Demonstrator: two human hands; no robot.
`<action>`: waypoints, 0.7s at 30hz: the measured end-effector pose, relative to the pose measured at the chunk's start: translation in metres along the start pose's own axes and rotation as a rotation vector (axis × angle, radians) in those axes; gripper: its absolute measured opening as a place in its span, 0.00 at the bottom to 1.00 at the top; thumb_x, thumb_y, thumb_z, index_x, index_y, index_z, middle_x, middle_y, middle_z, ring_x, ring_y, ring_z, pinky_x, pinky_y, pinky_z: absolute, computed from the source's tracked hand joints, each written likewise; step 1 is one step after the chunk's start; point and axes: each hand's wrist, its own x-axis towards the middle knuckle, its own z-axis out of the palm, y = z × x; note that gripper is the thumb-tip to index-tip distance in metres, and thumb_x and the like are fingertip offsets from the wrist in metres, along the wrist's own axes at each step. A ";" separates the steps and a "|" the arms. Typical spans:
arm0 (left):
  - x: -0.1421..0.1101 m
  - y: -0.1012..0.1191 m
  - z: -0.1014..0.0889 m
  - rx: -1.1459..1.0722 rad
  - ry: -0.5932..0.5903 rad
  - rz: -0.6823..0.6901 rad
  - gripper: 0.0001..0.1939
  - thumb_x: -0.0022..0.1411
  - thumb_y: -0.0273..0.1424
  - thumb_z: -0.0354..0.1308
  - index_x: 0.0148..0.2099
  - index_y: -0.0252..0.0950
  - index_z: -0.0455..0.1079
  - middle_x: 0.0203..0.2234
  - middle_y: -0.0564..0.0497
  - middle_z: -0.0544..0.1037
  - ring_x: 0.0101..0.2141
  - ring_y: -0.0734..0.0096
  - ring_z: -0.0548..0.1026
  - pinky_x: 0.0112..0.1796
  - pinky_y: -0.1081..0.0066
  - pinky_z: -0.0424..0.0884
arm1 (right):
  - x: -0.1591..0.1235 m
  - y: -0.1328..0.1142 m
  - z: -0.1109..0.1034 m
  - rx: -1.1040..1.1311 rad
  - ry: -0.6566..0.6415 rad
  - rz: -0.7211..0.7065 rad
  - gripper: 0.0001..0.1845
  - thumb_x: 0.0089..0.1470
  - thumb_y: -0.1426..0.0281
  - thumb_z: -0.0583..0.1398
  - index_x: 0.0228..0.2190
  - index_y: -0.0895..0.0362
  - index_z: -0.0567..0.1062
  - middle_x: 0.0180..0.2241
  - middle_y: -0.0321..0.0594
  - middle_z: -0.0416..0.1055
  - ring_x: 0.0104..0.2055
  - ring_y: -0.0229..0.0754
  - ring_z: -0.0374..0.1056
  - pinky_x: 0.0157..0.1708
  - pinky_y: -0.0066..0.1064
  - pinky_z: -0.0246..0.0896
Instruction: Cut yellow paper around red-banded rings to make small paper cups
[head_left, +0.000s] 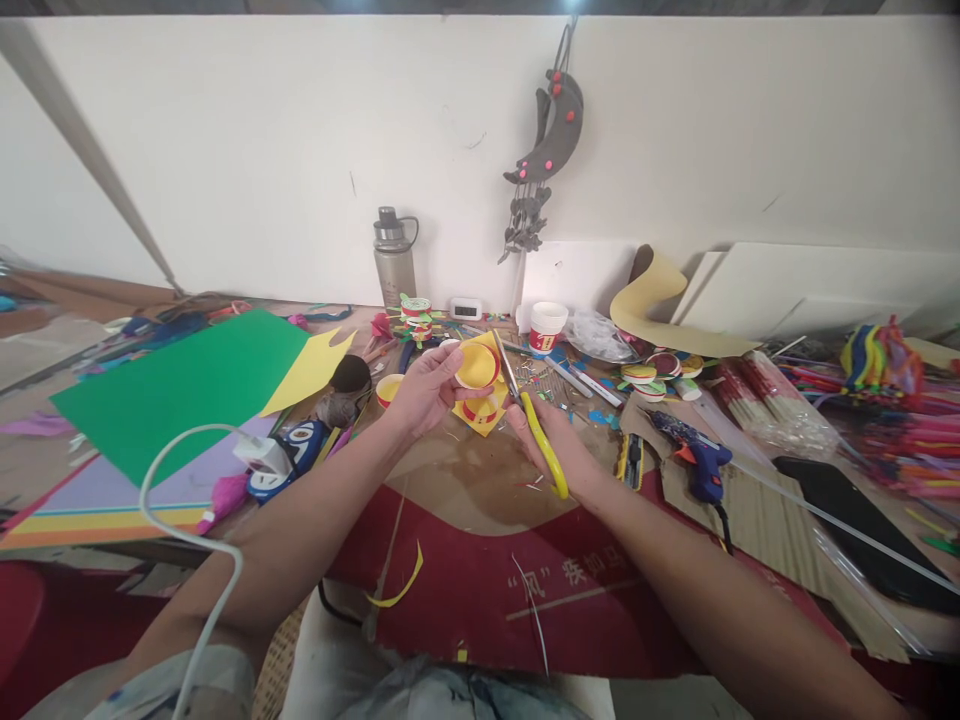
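Note:
My left hand (429, 388) pinches a short, cut-down paper cup (477, 367) with a red side and a yellow round face. Yellow paper stands out past its rim at the top. A pair of scissors (541, 440) with yellow handles is in my right hand (556, 438), its blades pointing up beside the right edge of the cup. Just below, another red cut cup (480, 411) rests on a piece of yellow paper (471, 424). One more yellow-faced cup (388, 389) is left of my left hand, partly hidden.
Green card (187, 385) and a power strip (289, 460) with a white cable lie left. A glue gun (697, 460), a box cutter (631, 462) and a black phone (862, 525) lie right. Behind stand a bottle (395, 265) and a white-rimmed cup (548, 328).

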 end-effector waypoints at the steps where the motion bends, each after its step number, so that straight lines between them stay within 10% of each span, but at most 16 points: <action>1: 0.000 0.000 -0.001 0.008 -0.011 -0.005 0.15 0.61 0.32 0.73 0.48 0.30 0.80 0.38 0.45 0.86 0.37 0.64 0.86 0.50 0.54 0.84 | 0.000 0.001 0.000 0.021 -0.005 0.013 0.24 0.64 0.43 0.56 0.35 0.52 0.67 0.24 0.30 0.59 0.24 0.38 0.57 0.24 0.30 0.55; 21: 0.000 0.001 -0.002 0.027 -0.039 -0.021 0.16 0.60 0.33 0.74 0.48 0.31 0.80 0.37 0.45 0.86 0.36 0.64 0.86 0.46 0.55 0.85 | -0.003 -0.006 0.000 0.014 0.026 0.021 0.28 0.63 0.40 0.57 0.32 0.51 0.66 0.19 0.29 0.57 0.21 0.37 0.54 0.20 0.30 0.51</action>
